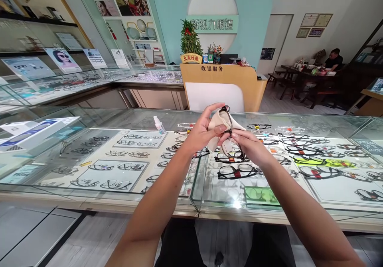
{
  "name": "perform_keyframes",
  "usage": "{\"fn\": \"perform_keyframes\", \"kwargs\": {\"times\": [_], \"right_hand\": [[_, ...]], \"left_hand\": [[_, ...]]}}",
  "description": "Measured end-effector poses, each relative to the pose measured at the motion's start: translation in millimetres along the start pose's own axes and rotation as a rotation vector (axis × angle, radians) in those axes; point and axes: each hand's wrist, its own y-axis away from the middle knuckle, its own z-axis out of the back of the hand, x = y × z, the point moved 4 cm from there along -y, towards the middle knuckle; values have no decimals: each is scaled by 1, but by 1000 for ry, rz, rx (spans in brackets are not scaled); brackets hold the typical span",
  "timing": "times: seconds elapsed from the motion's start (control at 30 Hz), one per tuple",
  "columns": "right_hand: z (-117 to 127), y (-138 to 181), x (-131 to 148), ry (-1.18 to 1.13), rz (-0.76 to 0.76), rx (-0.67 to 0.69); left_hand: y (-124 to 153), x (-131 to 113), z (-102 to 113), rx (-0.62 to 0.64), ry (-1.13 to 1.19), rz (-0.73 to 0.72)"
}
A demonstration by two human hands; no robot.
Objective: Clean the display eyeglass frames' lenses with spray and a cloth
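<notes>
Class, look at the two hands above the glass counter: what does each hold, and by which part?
The left hand pinches a pale cloth around the rim of dark-framed glasses. The right hand grips the frame's lower part.

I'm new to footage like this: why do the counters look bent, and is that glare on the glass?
Head view: the wide lens bows the glass counter toward the edges; a bright ceiling-light reflection sits on the glass near its front edge; the glasses, cloth and both hands look sharp and evenly lit.

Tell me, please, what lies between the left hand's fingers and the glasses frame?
In the head view, a cream cloth lies between left hand and glasses.
</notes>
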Motion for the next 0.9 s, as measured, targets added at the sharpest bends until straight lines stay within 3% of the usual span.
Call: {"fn": "perform_keyframes", "kwargs": {"times": [0.13, 0.3, 0.5, 0.9], "right_hand": [[-5, 0, 10, -9, 24, 69], [-6, 1, 13, 98, 48, 106], [-5, 0, 10, 153, 28, 112], [-5, 3, 14, 212, 17, 65]], "left_hand": [[0, 0, -3, 38, -1, -8], [-3, 8, 0, -1, 72, 68], [-4, 11, 2, 96, 50, 98], [-2, 4, 6, -10, -5, 77]]}}
